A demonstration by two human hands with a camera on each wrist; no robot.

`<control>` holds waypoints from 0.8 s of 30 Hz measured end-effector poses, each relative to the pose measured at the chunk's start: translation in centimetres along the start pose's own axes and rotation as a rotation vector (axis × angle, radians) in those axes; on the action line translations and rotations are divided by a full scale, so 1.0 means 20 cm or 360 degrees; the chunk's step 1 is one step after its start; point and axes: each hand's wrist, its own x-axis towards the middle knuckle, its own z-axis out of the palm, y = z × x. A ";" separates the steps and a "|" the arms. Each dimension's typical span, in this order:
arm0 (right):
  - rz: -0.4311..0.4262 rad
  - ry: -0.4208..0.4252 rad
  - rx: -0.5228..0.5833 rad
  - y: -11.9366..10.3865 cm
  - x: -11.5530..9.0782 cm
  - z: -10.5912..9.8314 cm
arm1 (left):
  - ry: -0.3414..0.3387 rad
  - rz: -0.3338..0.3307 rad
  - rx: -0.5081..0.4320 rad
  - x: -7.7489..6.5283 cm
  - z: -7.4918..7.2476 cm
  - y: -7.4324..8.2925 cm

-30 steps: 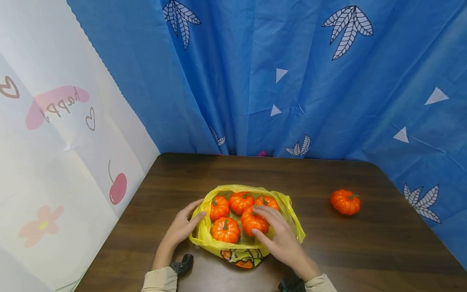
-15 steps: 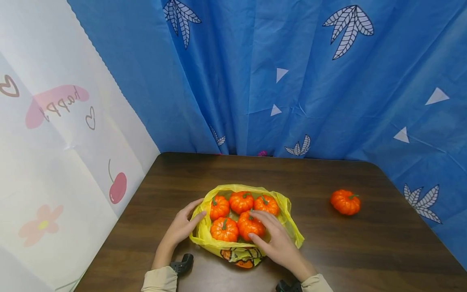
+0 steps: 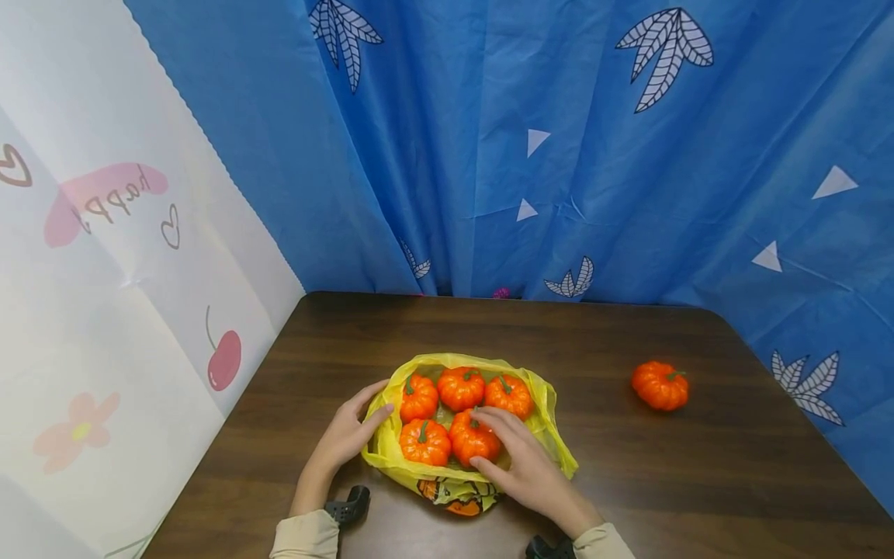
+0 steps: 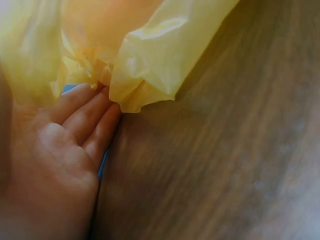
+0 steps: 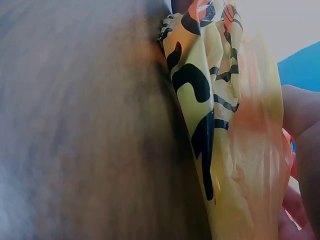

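Note:
A yellow plastic bag (image 3: 552,435) lies with its mouth spread wide, and several small orange pumpkins with green stems sit inside. At the bag's left rim my left hand (image 3: 344,431) holds the edge, thumb over it and fingers outside; in the left wrist view those fingers (image 4: 87,117) pass behind the yellow plastic. My right hand (image 3: 534,470) reaches over the right front rim and grips the front right pumpkin (image 3: 470,436), fingers on its top and thumb at its near side. Beside it rests the front left pumpkin (image 3: 424,444). The right wrist view shows mostly the bag's printed side (image 5: 200,100).
Another orange pumpkin (image 3: 660,386) lies on the brown wooden table (image 3: 698,481), right of the bag. A blue curtain (image 3: 517,155) hangs behind the table, and a white printed sheet (image 3: 140,310) borders the left side.
My right hand has shifted left and toward me with its pumpkin, which now sits beside the front left one. That neighbour has slid slightly left. The left hand has stayed put.

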 end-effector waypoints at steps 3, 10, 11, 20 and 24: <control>-0.0026 -0.0006 -0.0011 0.00 0.00 0.00 | 0.0004 0.0005 0.0006 0.00 0.00 0.00; -0.0054 -0.0019 -0.0009 0.00 0.01 -0.01 | 0.0018 0.0018 0.0025 0.00 0.00 0.00; -0.0052 -0.0021 -0.0006 0.00 0.01 -0.01 | 0.0019 0.0016 0.0024 0.00 0.00 0.00; -0.0041 -0.0015 -0.0016 -0.01 0.01 -0.01 | 0.0004 0.0013 0.0006 0.00 0.00 0.00; -0.0071 0.0017 -0.0019 0.00 0.01 -0.02 | 0.0003 0.0015 0.0010 0.00 -0.01 0.00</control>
